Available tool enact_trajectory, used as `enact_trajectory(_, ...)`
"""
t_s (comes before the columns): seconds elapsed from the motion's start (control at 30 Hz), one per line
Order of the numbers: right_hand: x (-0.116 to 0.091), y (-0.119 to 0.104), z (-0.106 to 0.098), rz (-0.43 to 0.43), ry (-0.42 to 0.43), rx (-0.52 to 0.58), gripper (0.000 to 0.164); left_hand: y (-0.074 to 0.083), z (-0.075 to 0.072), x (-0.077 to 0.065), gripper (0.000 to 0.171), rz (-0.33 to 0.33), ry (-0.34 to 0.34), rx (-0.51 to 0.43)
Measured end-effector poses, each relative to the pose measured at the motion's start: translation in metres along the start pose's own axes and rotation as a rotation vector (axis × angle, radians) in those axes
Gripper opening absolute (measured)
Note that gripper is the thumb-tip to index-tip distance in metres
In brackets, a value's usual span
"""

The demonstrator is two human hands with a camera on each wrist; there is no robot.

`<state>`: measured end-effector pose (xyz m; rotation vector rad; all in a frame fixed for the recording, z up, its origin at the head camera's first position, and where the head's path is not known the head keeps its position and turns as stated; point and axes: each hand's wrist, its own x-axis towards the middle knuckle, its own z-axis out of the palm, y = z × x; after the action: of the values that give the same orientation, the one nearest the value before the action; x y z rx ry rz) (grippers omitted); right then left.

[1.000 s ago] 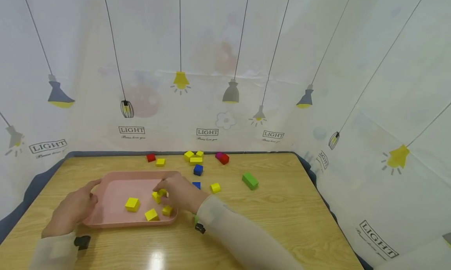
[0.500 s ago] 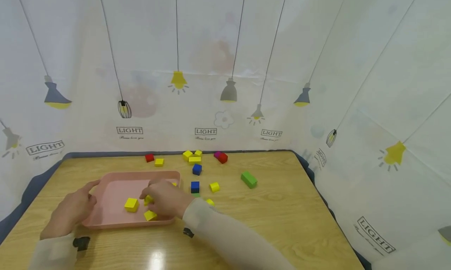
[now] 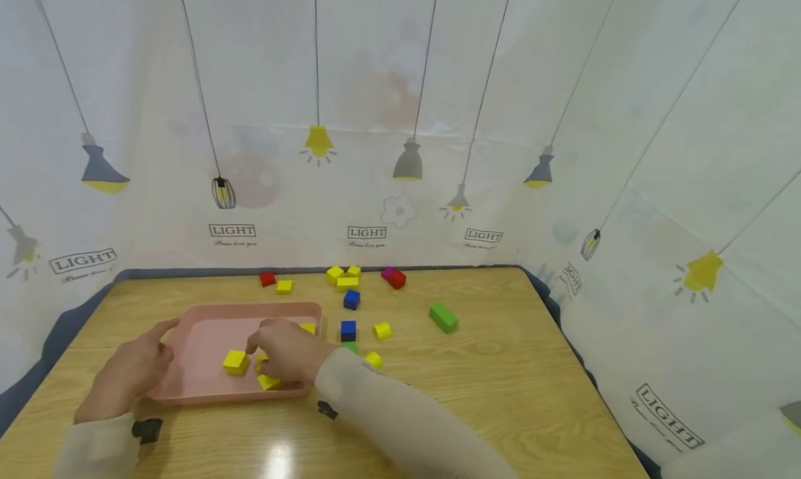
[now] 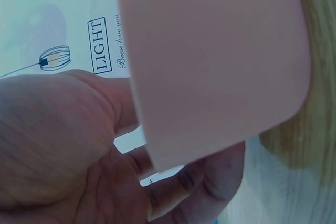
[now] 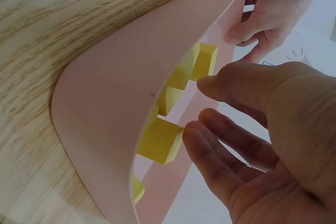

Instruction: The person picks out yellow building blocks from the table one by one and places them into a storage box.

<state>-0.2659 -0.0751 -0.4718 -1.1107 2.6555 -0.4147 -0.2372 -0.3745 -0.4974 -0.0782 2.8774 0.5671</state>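
A shallow pink tray (image 3: 206, 336) lies on the left part of the table. My left hand (image 3: 128, 375) grips its left rim, thumb over the edge, as the right wrist view also shows. Over the tray's right half reaches my right hand (image 3: 290, 350), its thumb and fingers spread apart with nothing pinched between them. Its fingertips are close to a yellow block (image 5: 161, 140); I cannot tell whether they touch. Another yellow block (image 3: 236, 362) sits left of the fingers, and a further yellow block (image 3: 269, 382) lies by the front rim. The hand partly hides other yellow pieces.
Right of the tray stand two blue blocks (image 3: 348, 331), a green piece (image 3: 349, 347) and yellow cylinders (image 3: 382, 331). A long green block (image 3: 443, 318) lies farther right. Several yellow blocks (image 3: 348, 283) and red blocks (image 3: 397, 279) line the back, before a patterned curtain (image 3: 500, 117).
My right hand has moved left inside the tray, uncovering the yellow and green pieces beside it. A yellow piece between its fingers earlier now lies lower, near the front block. The left hand stays put.
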Motion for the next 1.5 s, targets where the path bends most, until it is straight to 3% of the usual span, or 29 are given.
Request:
enact_trajectory(0.57,-0.021,0.01,-0.006,0.009,0.069,-0.039,0.037,0.0,0.001,0.0,0.062,0.003,0.015,0.004)
enact_trajectory(0.83,-0.043,0.023,-0.013,0.03,0.083,0.012,0.038,-0.001,0.003,-0.002,0.062,0.017,0.021,0.011)
enact_trajectory(1.27,-0.084,0.059,-0.018,0.097,0.182,0.009,0.043,-0.001,0.007,-0.004,0.062,0.021,0.027,-0.008)
enact_trajectory(1.5,-0.096,0.091,-0.017,0.145,0.231,0.044,0.046,0.002,0.002,-0.003,0.062,-0.002,0.026,-0.02)
